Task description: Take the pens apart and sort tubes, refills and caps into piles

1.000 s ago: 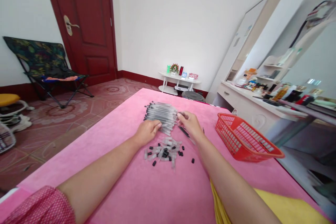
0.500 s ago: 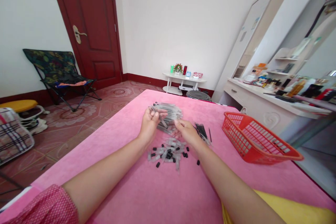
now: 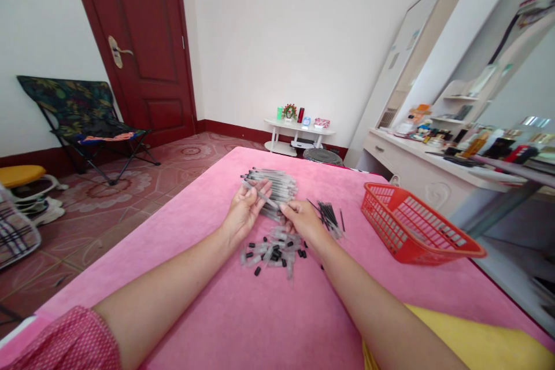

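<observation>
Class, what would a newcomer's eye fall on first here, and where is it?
Probably the bright pink cloth across the middle and foreground, with a red basket on its right side. Near the centre, the left hand and right hand hold a slim pen tube, with a row of similar tubes beyond and a heap of clear and black pieces nearer. At the upper left, the dark red door stands out against the white wall.

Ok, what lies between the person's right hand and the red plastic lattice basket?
In the head view, a loose bunch of thin black rods lies on the pink cloth beside the right hand, with one separate rod nearer the basket.
</observation>
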`<state>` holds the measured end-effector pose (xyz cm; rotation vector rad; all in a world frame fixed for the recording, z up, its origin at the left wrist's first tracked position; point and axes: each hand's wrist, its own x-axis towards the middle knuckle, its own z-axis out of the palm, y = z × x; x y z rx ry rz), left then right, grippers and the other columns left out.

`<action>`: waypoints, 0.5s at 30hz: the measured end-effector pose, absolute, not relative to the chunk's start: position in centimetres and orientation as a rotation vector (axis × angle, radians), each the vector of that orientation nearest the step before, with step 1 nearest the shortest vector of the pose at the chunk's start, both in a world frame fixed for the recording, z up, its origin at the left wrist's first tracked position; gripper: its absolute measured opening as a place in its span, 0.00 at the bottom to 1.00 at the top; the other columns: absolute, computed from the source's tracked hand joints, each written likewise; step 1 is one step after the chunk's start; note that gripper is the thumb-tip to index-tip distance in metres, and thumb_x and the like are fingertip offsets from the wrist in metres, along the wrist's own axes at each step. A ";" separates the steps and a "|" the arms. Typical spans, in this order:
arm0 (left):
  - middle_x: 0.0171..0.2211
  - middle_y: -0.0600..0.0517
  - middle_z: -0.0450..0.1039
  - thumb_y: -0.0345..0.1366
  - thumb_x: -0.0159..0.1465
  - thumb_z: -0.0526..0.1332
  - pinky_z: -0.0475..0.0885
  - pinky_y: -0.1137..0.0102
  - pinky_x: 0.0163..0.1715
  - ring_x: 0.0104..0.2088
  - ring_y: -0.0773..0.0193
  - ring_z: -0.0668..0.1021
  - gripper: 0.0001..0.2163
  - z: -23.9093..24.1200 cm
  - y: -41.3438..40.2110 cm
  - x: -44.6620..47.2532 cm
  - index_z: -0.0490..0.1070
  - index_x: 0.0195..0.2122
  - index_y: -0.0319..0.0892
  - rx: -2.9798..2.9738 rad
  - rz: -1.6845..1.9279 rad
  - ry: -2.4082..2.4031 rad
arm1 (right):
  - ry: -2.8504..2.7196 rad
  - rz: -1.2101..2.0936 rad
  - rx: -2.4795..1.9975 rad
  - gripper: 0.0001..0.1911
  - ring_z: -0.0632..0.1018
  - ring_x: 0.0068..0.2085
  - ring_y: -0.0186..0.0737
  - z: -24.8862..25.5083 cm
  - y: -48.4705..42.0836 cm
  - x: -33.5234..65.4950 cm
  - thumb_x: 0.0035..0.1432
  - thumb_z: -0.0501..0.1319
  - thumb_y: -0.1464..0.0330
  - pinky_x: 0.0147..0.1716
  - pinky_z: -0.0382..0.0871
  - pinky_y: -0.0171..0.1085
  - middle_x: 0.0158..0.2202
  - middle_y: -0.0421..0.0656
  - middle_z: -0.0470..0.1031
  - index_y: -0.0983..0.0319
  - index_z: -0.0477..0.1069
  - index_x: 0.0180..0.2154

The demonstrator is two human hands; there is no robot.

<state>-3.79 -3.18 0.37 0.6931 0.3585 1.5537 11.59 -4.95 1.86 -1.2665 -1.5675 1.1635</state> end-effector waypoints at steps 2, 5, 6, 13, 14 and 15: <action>0.44 0.48 0.73 0.27 0.59 0.59 0.72 0.63 0.45 0.46 0.58 0.76 0.07 0.2 -3.3 -3.9 0.62 0.37 0.40 0.736 1.503 0.419 | -1.557 1.107 -1.252 0.13 0.64 0.13 0.29 1.8 -4.8 11.8 0.52 0.57 0.63 0.12 0.55 0.29 0.14 0.37 0.67 0.64 0.65 0.20; 0.42 0.48 0.74 0.29 0.57 0.62 0.75 0.66 0.40 0.42 0.58 0.78 0.08 -0.3 -3.4 -4.0 0.64 0.35 0.39 0.773 1.488 0.513 | -1.533 1.000 -1.174 0.11 0.67 0.15 0.30 1.6 -4.4 12.3 0.49 0.60 0.64 0.14 0.58 0.30 0.15 0.38 0.69 0.64 0.66 0.20; 0.41 0.48 0.75 0.29 0.56 0.63 0.75 0.66 0.40 0.42 0.59 0.78 0.08 -0.4 -3.3 -4.0 0.64 0.34 0.39 0.775 1.502 0.531 | -1.531 0.989 -1.157 0.10 0.69 0.16 0.31 1.6 -4.3 12.5 0.48 0.60 0.64 0.16 0.60 0.30 0.16 0.39 0.70 0.64 0.67 0.21; 0.35 0.50 0.76 0.30 0.56 0.64 0.76 0.70 0.36 0.38 0.62 0.79 0.08 -0.8 -2.7 -4.3 0.65 0.33 0.38 0.771 1.566 0.601 | -1.712 0.781 -1.297 0.16 0.70 0.18 0.32 1.3 -4.2 12.8 0.54 0.56 0.62 0.18 0.60 0.30 0.17 0.40 0.71 0.64 0.69 0.20; 0.35 0.50 0.76 0.30 0.56 0.64 0.76 0.71 0.35 0.37 0.63 0.79 0.07 -0.8 -2.6 -4.4 0.65 0.33 0.38 0.763 1.571 0.609 | -1.732 0.686 -1.282 0.14 0.71 0.21 0.33 1.3 -4.2 12.7 0.53 0.58 0.62 0.20 0.61 0.30 0.19 0.40 0.72 0.64 0.70 0.22; 0.35 0.50 0.76 0.30 0.56 0.63 0.76 0.72 0.35 0.37 0.63 0.79 0.07 -0.8 -2.6 -4.4 0.65 0.33 0.38 0.755 1.576 0.612 | -1.745 0.613 -1.267 0.12 0.72 0.23 0.34 1.2 -4.3 12.7 0.51 0.59 0.62 0.22 0.62 0.30 0.21 0.40 0.73 0.63 0.71 0.23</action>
